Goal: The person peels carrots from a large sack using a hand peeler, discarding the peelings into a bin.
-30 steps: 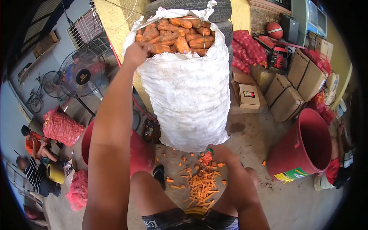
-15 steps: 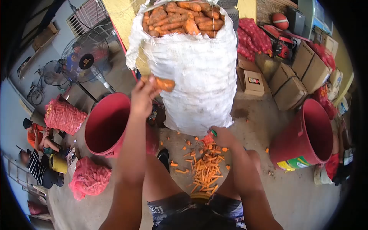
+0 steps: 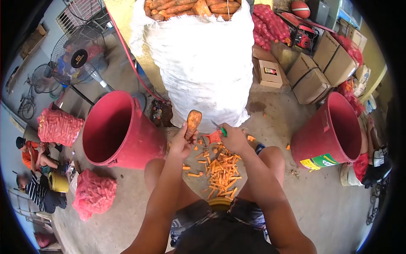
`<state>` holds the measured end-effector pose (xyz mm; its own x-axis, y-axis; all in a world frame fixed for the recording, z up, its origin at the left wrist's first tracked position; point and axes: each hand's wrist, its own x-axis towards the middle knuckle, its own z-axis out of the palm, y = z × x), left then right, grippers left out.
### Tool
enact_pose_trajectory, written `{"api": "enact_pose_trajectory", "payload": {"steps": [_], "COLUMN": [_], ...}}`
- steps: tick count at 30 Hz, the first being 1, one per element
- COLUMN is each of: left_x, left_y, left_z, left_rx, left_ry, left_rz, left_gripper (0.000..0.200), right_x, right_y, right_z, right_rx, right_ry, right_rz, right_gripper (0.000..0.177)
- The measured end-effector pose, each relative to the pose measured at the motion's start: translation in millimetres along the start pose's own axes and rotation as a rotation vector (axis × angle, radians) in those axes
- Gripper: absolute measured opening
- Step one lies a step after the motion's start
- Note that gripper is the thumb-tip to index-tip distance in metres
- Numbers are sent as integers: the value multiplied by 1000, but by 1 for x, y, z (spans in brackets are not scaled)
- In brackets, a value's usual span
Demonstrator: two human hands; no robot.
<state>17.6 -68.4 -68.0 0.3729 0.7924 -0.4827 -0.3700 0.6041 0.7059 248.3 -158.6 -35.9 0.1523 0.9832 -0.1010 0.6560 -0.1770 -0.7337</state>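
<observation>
My left hand (image 3: 182,143) is closed round the lower part of a thick carrot (image 3: 193,122), which points upward with a trimmed orange face showing. In my right hand (image 3: 234,137) is a knife (image 3: 223,131) with a green handle, its short blade aimed up and left toward the carrot but apart from it. Below both hands, a pile of cut carrot pieces (image 3: 224,169) lies on the floor between my legs. A red plastic piece (image 3: 212,137) sits just under the knife. Beyond the hands stands a tall white sack (image 3: 203,67) filled with carrots (image 3: 177,7).
Red bins stand on the left (image 3: 148,139) and right (image 3: 308,135). Pink mesh bags (image 3: 95,192) and a standing fan (image 3: 78,57) are at left, where two people sit. Cardboard boxes (image 3: 308,80) are stacked at back right.
My left hand has come down from beside the sack with the carrot, now held upright near the knife. My right hand has shifted slightly up and left. The view has tilted downward.
</observation>
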Motion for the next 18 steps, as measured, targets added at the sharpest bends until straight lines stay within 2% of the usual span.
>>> {"api": "enact_pose_trajectory", "payload": {"steps": [3,7,10,12,16,18], "left_x": [-3,-14,-20,-16,10,17], "left_y": [-18,-26,-31,-38,-65,-71], "left_z": [-2,13,16,12,-14,-23], "left_rx": [105,58,50,-27,-147,-156], "left_ry": [-50,-127,-176,-192,-154,-184], "left_rz": [-4,-35,-104,-116,-134,-221], "left_gripper": [45,39,38,35,33,34], "right_x": [3,10,14,13,3,0], "right_y": [10,13,18,15,5,-4], "right_z": [18,24,37,42,54,52], "right_rx": [-37,-84,-119,-222,-357,-338], "right_ry": [65,39,89,49,-81,-76], "right_rz": [-34,0,-71,-17,-41,60], "right_gripper": [32,34,35,33,32,45]}}
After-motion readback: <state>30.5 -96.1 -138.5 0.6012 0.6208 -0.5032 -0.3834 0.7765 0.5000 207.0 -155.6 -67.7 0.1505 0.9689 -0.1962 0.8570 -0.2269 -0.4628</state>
